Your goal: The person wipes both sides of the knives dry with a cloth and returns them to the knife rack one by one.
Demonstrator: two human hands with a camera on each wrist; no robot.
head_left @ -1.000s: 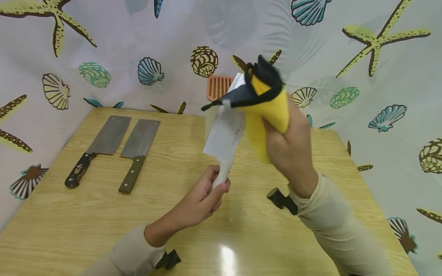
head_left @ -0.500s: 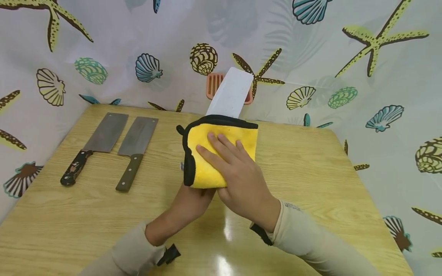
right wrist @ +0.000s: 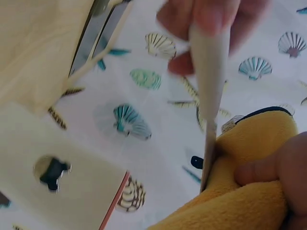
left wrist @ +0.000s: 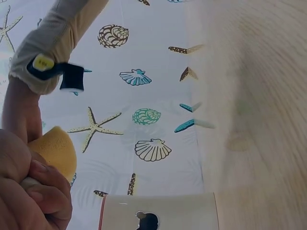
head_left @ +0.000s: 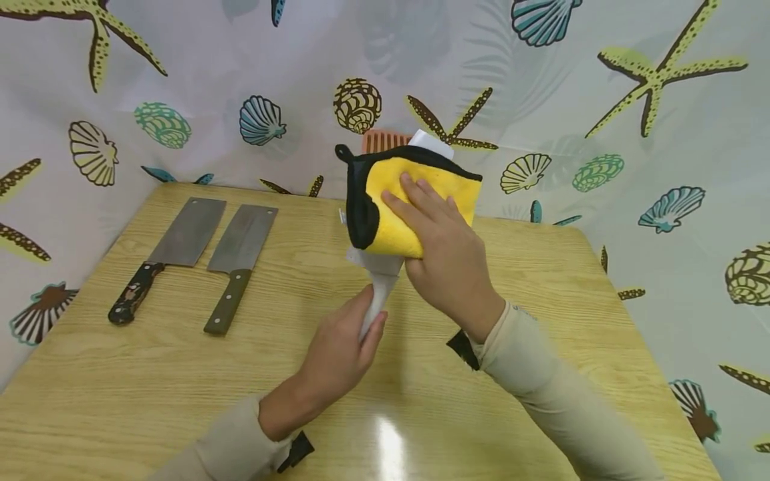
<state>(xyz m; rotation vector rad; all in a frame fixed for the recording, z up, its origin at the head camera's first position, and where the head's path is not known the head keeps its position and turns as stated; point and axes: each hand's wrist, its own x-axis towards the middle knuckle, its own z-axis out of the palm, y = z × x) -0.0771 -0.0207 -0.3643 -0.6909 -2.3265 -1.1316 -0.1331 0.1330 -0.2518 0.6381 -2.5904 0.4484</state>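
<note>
My left hand point(head_left: 337, 344) grips the white handle of a cleaver point(head_left: 380, 294), which is held up over the table with its blade tilted toward the back. A folded yellow cloth point(head_left: 394, 230) with black trim covers most of the blade; the blade's far end and its heel show past it. With spread fingers on the near face, my right hand point(head_left: 451, 260) holds the cloth against the blade. In the right wrist view its thumb point(right wrist: 261, 168) presses on the other side, and the yellow cloth point(right wrist: 259, 134) folds round the blade's edge.
Two steel cleavers lie side by side on the wooden table point(head_left: 150, 374) at the left, one with a dark patterned handle point(head_left: 135, 294), one with an olive handle point(head_left: 228, 304). Behind the cloth stands a holder with a pink slotted top point(head_left: 385, 141). A shell-print sheet point(head_left: 301, 53) hangs behind.
My right hand brought the cloth down onto the blade, low near the handle half a second ago, and has since slid it up toward the far end. The left hand keeps its grip.
</note>
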